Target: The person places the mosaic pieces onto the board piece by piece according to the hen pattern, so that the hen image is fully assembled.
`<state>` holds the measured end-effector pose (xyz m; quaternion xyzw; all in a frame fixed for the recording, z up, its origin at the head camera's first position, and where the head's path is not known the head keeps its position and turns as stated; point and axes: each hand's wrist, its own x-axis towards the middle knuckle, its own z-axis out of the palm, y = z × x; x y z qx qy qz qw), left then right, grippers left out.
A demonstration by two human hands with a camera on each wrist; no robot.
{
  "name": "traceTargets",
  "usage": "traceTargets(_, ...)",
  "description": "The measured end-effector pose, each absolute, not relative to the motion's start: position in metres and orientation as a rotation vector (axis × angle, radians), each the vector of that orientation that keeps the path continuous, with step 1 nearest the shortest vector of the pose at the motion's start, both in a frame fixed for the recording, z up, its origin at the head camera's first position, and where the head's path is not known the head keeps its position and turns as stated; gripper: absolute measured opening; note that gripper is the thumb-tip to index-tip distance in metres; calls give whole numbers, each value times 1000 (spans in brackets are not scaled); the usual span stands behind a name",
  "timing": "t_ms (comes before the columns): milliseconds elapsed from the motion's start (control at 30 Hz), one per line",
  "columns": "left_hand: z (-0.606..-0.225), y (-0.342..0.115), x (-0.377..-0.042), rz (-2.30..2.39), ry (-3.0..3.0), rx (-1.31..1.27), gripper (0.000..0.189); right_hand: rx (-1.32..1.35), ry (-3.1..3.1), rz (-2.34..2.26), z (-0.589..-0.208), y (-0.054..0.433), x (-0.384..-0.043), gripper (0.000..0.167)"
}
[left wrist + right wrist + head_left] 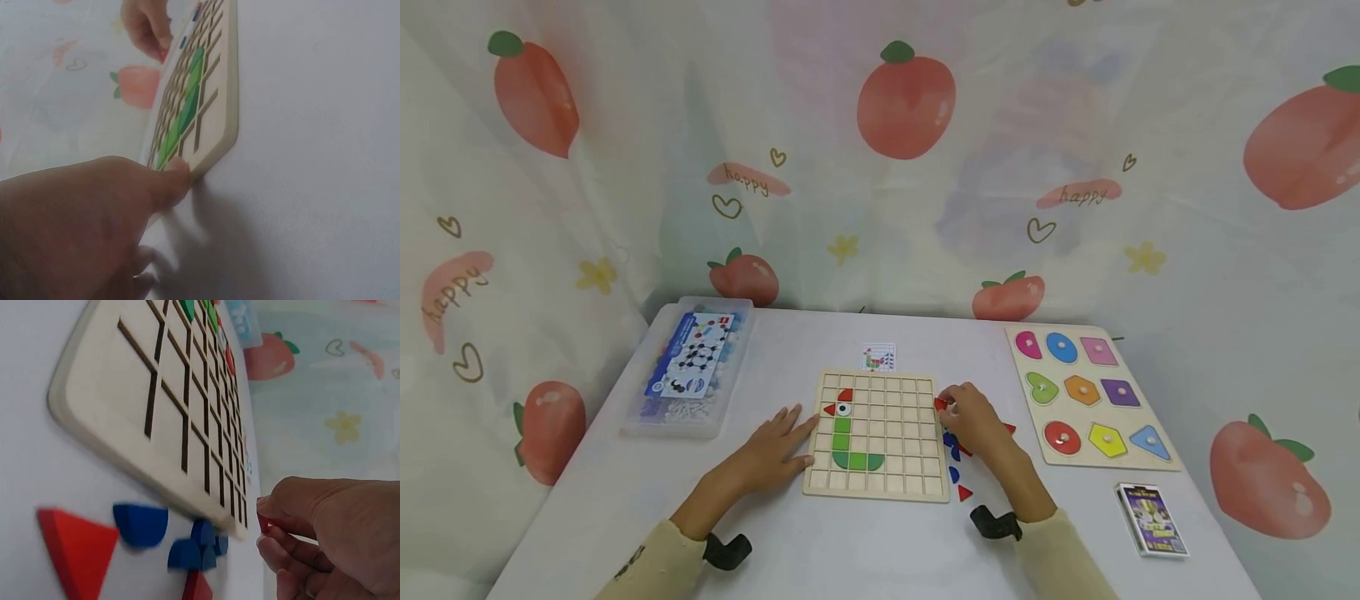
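A wooden grid board (891,433) lies flat on the white table. Along its left part, green pieces (842,426), a white piece with an eye dot (844,409) and two red pieces (846,394) sit in the squares. My left hand (769,454) rests at the board's left edge, thumb and fingertips against the rim, fingers fairly straight. At the upper right edge my right hand (972,418) pinches a small red piece (264,522) between thumb and fingertips. Below that hand lie loose blue pieces (140,524) and red triangles (78,550), beside the board.
Behind the board lies a small pattern card (878,357). At the left is a clear plastic case (688,367) with a printed label. A shape puzzle board (1093,396) with knobbed pieces lies at the right, a card box (1152,520) in front of it. A printed curtain hangs behind.
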<state>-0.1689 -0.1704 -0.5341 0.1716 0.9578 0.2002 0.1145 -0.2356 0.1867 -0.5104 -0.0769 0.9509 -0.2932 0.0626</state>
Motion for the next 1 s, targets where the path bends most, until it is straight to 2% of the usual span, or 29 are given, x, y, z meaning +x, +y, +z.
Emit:
traceTargets(500,-532,-171,-168,603,2796,522,66,-623,2790,-859,-515,110,-204,24)
traceTargets(1000,-534,-172,-171,580,2793,528,68,-770,2770,-764,-512,91,-195,16)
